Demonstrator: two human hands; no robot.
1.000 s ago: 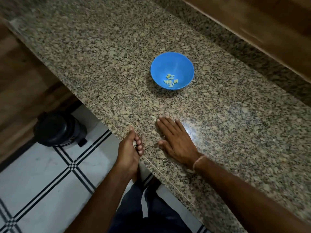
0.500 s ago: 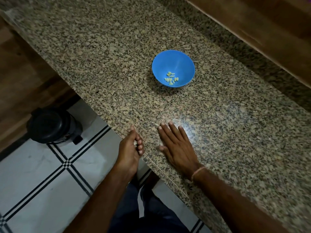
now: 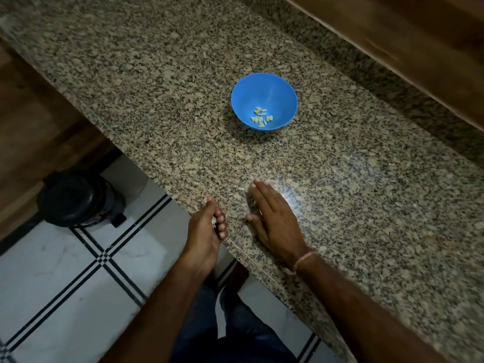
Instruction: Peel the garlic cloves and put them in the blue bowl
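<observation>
While right hand [image 3: 272, 221] lies flat lower centre, left hand [image 3: 205, 231], curled round skins [image 3: 214, 222], should cup below counter [image 3: 157, 100] edge.

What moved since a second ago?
The right hand drew its spread fingers together, flat on the counter. The left hand stayed cupped at the edge, holding pale scraps. The blue bowl and its garlic cloves stayed put.

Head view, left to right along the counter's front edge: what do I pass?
Black bin on the floor → left hand, curled round pale scraps → right hand, flat on the counter. The blue bowl lies farther back, in line with the right hand, so it is left unranked.
</observation>
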